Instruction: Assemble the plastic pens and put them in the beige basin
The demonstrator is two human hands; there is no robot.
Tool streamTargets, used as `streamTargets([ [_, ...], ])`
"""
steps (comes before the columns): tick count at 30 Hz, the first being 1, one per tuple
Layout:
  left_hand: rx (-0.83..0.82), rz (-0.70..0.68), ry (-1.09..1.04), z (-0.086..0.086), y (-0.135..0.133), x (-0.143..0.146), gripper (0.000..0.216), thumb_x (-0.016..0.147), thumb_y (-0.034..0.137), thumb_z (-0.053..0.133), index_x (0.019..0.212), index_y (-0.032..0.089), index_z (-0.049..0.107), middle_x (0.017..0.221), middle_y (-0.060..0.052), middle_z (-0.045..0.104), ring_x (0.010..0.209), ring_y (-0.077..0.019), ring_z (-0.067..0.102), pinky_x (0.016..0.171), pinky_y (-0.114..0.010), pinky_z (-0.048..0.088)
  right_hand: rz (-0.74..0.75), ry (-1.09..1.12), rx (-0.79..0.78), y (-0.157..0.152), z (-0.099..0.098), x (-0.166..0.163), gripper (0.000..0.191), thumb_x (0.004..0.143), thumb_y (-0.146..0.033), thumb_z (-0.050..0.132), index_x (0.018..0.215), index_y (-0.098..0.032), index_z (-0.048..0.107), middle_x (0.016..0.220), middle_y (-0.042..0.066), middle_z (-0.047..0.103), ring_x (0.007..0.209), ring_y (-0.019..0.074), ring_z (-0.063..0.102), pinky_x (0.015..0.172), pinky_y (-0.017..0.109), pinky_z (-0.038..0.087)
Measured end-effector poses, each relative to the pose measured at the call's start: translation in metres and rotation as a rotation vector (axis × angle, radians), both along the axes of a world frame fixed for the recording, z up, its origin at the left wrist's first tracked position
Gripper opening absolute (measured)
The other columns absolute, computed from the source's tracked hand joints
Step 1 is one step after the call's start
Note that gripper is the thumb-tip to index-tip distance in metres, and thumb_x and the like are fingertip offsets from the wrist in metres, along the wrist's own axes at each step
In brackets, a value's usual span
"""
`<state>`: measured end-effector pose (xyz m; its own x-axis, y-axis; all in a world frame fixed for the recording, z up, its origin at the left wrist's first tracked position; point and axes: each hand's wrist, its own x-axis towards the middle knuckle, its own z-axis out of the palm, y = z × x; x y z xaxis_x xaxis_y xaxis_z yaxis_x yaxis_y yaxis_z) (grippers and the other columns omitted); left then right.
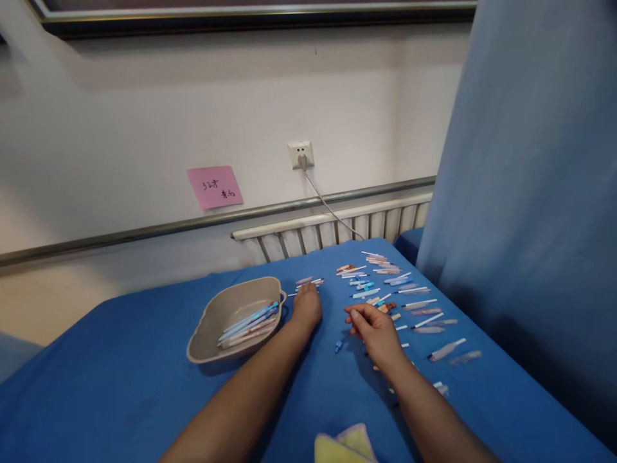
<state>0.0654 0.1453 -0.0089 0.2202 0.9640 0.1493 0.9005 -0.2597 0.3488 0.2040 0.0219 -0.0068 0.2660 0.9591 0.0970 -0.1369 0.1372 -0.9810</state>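
Observation:
My left hand [306, 304] reaches forward over the blue table [120, 386], its curled fingertips on a small bunch of pens [309, 281] just right of a grey tray [207, 321]. Whether it grips a pen is hidden. The tray holds several assembled pens [248, 323]. My right hand [373, 329] rests on the cloth with its fingers curled and pressed together; nothing plainly shows in them. A small blue pen cap [339, 346] lies just left of it. Many pen barrels, refills and caps [400, 292] are spread out to the right.
A blue fabric screen [525, 167] rises along the right edge of the table. Behind are a white radiator [328, 231], a wall socket with a cable [301, 155] and a pink note [214, 186]. A yellow cloth [344, 447] lies at the near edge.

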Motion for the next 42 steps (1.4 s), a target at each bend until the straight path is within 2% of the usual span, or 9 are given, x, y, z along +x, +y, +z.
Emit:
streamTargets([
  [3, 0.045, 0.011, 0.059, -0.013, 0.002, -0.007, 0.033, 0.088, 0.025, 0.051, 0.119, 0.015, 0.051, 0.127, -0.011, 0.051, 0.113, -0.0254, 0.050, 0.094, -0.048, 0.040, -0.007, 0.018, -0.015, 0.003, -0.001, 0.002, 0.037, 0.073, -0.048, 0.058, 0.088, -0.015, 0.068, 0.070, 0.004, 0.067, 0.052, 0.0139, 0.056, 0.047, 0.024, 0.041],
  [8, 0.080, -0.006, 0.084, -0.023, -0.015, -0.017, 0.046, 0.080, 0.002, 0.038, 0.124, 0.012, 0.051, 0.132, -0.014, 0.049, 0.125, -0.0249, 0.039, 0.104, -0.040, 0.029, -0.011, 0.023, -0.028, 0.006, -0.005, 0.004, 0.037, 0.073, -0.048, 0.057, 0.088, -0.016, 0.068, 0.071, 0.004, 0.067, 0.052, 0.0141, 0.057, 0.047, 0.024, 0.041],
  [12, 0.092, -0.031, 0.038, -0.022, -0.034, -0.027, 0.050, 0.077, 0.000, 0.036, 0.123, 0.014, 0.052, 0.129, -0.012, 0.053, 0.119, -0.0246, 0.045, 0.101, -0.039, 0.032, -0.008, 0.005, -0.030, 0.006, -0.008, 0.004, 0.038, 0.073, -0.049, 0.057, 0.087, -0.016, 0.068, 0.070, 0.004, 0.067, 0.053, 0.0145, 0.057, 0.047, 0.024, 0.041],
  [17, 0.069, -0.082, -0.089, -0.023, -0.058, -0.044, 0.039, 0.081, 0.006, 0.038, 0.113, 0.015, 0.058, 0.113, -0.011, 0.063, 0.107, -0.0236, 0.054, 0.095, -0.038, 0.039, -0.005, -0.028, -0.038, 0.005, -0.012, 0.005, 0.038, 0.073, -0.050, 0.058, 0.087, -0.016, 0.068, 0.069, 0.003, 0.066, 0.054, 0.0149, 0.056, 0.048, 0.024, 0.041],
  [20, 0.059, -0.094, -0.193, -0.024, -0.073, -0.056, 0.036, 0.083, 0.009, 0.037, 0.112, 0.016, 0.057, 0.114, -0.010, 0.062, 0.108, -0.0204, 0.054, 0.098, -0.035, 0.038, -0.012, -0.061, -0.040, 0.003, -0.016, 0.004, 0.039, 0.072, -0.052, 0.058, 0.087, -0.016, 0.068, 0.069, 0.004, 0.066, 0.054, 0.0158, 0.057, 0.048, 0.025, 0.041],
  [26, 0.000, -0.072, -0.399, -0.026, -0.086, -0.066, 0.028, 0.082, 0.013, 0.040, 0.099, 0.017, 0.061, 0.099, -0.006, 0.067, 0.095, -0.0173, 0.061, 0.087, -0.029, 0.046, -0.056, -0.450, -0.045, 0.014, -0.021, -0.006, 0.033, 0.082, -0.043, 0.046, 0.092, -0.018, 0.067, 0.083, 0.006, 0.070, 0.073, 0.0197, 0.063, 0.061, 0.029, 0.049],
  [34, -0.080, -0.018, -0.570, -0.031, -0.070, -0.066, 0.021, 0.077, 0.012, 0.043, 0.080, 0.017, 0.063, 0.075, -0.002, 0.067, 0.071, -0.0166, 0.062, 0.067, -0.026, 0.047, 0.077, -0.994, -0.126, 0.075, -0.005, -0.038, 0.021, 0.080, -0.017, 0.054, 0.095, -0.020, 0.069, 0.099, 0.006, 0.069, 0.092, 0.0196, 0.062, 0.083, 0.029, 0.044],
  [38, -0.095, -0.006, -0.601, -0.033, -0.069, -0.067, 0.020, 0.075, 0.010, 0.044, 0.078, 0.017, 0.062, 0.073, -0.001, 0.066, 0.068, -0.0153, 0.061, 0.065, -0.025, 0.045, 0.141, -1.219, -0.149, 0.100, -0.001, -0.059, 0.022, 0.085, -0.018, 0.052, 0.102, -0.021, 0.065, 0.109, 0.007, 0.064, 0.100, 0.0198, 0.059, 0.088, 0.030, 0.043],
  [42, -0.105, -0.004, -0.615, -0.036, -0.070, -0.068, 0.021, 0.075, 0.008, 0.043, 0.077, 0.018, 0.061, 0.074, 0.000, 0.066, 0.069, -0.0147, 0.061, 0.065, -0.025, 0.045, 0.228, -1.401, -0.157, 0.118, -0.001, -0.073, 0.026, 0.089, -0.028, 0.052, 0.112, -0.018, 0.056, 0.115, 0.008, 0.057, 0.098, 0.0201, 0.058, 0.083, 0.039, 0.048],
])
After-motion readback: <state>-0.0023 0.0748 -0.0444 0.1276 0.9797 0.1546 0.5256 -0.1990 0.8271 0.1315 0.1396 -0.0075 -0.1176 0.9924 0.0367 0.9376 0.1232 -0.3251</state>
